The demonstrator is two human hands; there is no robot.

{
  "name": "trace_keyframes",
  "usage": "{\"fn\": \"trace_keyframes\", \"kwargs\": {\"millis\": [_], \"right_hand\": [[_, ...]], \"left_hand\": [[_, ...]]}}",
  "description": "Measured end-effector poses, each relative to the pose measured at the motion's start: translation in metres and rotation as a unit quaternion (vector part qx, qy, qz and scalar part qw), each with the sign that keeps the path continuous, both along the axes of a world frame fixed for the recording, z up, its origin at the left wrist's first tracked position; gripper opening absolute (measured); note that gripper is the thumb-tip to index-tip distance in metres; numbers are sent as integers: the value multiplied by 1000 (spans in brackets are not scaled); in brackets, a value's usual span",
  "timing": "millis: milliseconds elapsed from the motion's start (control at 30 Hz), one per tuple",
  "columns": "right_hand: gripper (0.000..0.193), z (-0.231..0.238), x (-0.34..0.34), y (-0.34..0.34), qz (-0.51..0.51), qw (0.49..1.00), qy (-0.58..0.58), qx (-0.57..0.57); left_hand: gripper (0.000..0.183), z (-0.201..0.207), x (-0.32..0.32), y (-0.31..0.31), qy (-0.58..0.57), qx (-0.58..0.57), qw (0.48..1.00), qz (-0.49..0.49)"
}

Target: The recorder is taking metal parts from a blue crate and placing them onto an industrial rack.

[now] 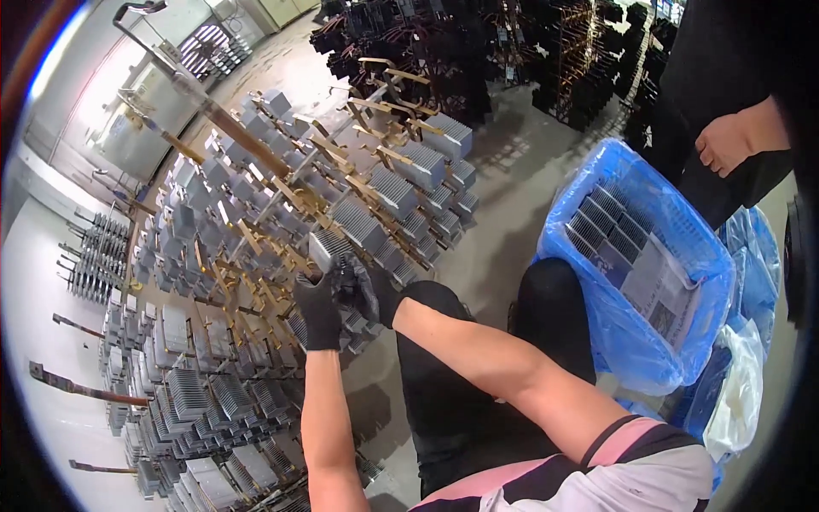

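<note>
My left hand [318,309], in a dark glove with a bare fingertip showing, is closed at the lower edge of a grey finned heat sink [327,247]. Close beside it, my gloved right hand [373,292] has its fingers bent against the same heat sink from the right. The gloves cover part of the grip. This heat sink is at the front of a hanging rack [281,162] with brass-coloured hooks, which carries many similar finned blocks. Another heat sink [357,221] hangs right behind my fingers.
To my right stands a blue basket [693,256] lined with blue plastic, holding stacked heat sinks [610,218] and printed paper [661,286]. A co-worker's hand [725,147] is beyond it. More loaded racks [183,392] stand at left; dark racks [409,60] stand at the back.
</note>
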State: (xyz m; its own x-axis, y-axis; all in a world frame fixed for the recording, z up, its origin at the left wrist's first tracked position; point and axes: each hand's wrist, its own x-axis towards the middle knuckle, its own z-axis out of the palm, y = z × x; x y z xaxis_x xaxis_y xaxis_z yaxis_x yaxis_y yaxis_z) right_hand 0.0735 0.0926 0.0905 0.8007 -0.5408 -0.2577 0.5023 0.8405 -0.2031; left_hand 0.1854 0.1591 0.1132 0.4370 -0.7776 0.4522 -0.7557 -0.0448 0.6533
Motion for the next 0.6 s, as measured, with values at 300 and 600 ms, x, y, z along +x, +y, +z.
{"fn": "trace_keyframes", "kwargs": {"millis": [300,600], "right_hand": [[17,21,11,17,-126,990,6,61],[17,7,-5,9,-102,993,-10,-57]], "left_hand": [[38,8,-19,53,440,-23,897,-37],[38,4,-18,41,423,0,904,-61]]}}
